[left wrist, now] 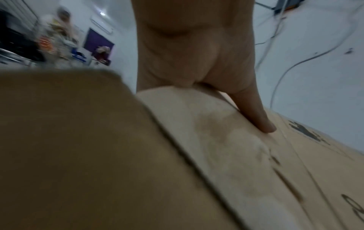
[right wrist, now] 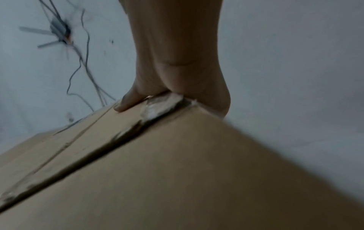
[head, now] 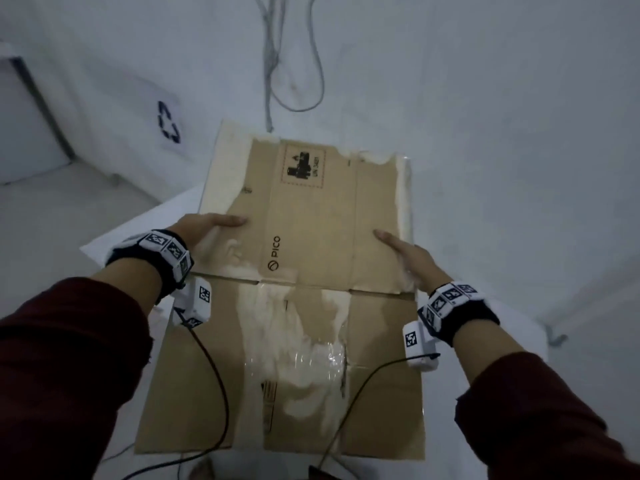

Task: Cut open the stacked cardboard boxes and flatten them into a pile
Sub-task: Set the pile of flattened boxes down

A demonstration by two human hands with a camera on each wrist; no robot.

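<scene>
Flattened cardboard box (head: 311, 216), PICO print up, held in front of the body over a second flat sheet (head: 194, 393) lying nearer on the white bench (head: 145, 220); whether its near edge touches that sheet cannot be told. Surface torn in pale patches where tape lifted the paper; clear tape remnants (head: 311, 358) glint on the lower sheet. Left hand (head: 204, 225) takes the left edge, right hand (head: 405, 254) the right edge; each grip is a pinch, thumb on top, the other digits under the board and mostly hidden. In the wrist views the left thumb (left wrist: 254, 115) and right thumb (right wrist: 128, 101) lie pressed on the top face. Judgement: light, stiff along the flutes but ready to fold at the creases, so opposite-edge holds near mid-length suit it; torn patches are weak, tape bits slick. Outward: grey cables (head: 277, 64) on the floor beyond, a white bin with recycling mark (head: 169, 123) far left.
</scene>
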